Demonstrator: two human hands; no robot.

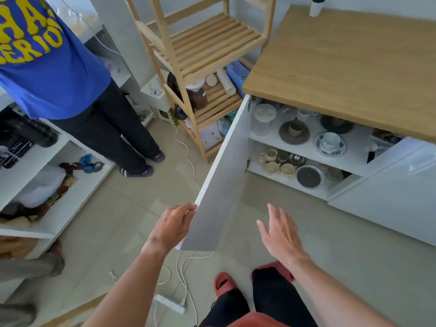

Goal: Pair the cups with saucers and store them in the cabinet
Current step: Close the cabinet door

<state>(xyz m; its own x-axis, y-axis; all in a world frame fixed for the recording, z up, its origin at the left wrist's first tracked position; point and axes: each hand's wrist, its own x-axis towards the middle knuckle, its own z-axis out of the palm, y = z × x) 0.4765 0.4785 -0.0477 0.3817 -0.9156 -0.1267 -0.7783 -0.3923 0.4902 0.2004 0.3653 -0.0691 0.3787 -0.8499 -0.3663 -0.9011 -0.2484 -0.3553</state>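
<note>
My left hand grips the outer edge of the open cabinet door. My right hand hangs spread wide and empty, just right of the door. Beyond both hands, on the cabinet's upper shelf, a grey cup sits on its saucer, and a white cup on a blue-patterned saucer.

A home kitchen: at right, a wood-topped counter over an open white cabinet whose shelves hold cups and saucers. A slatted wooden rack of household items stands beyond, a dish rack sits far left, and the floor is tiled.
</note>
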